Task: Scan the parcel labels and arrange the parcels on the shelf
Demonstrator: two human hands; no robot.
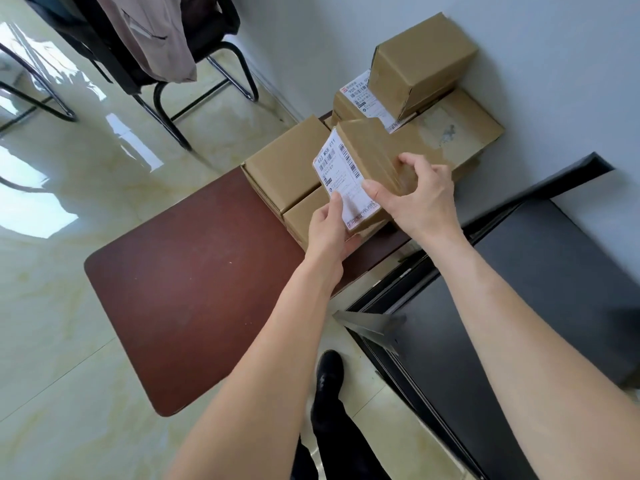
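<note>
- Spreading across the left of the frame lay a glossy pale tiled floor [62,306], with a black metal-framed chair [194,81] at the upper left and a pinkish garment [152,32] draped over it.
- A dark shelf [519,306] filled the lower right, set against the pale wall.
- The reddish-brown counter [194,278] ran from lower left toward the upper right, carrying the boxes at its far end.
- A long flat parcel [446,133] lay at the upper right of the counter; a smaller box [422,60] sat on top of it, over another box's label [363,95].
- Two plain boxes [287,168] stood side by side near the frame's centre.
- The held parcel [374,157] was at centre, tilted above the plain boxes, its white label [341,174] turned toward the camera.
- The right hand [419,195] gripped the parcel's near end, fingers curled over the top and thumb on the label.
- The left hand [329,230] held it from beneath, thumb pressing the label's lower edge.
- A dark shoe [329,372] showed at the bottom centre.
</note>
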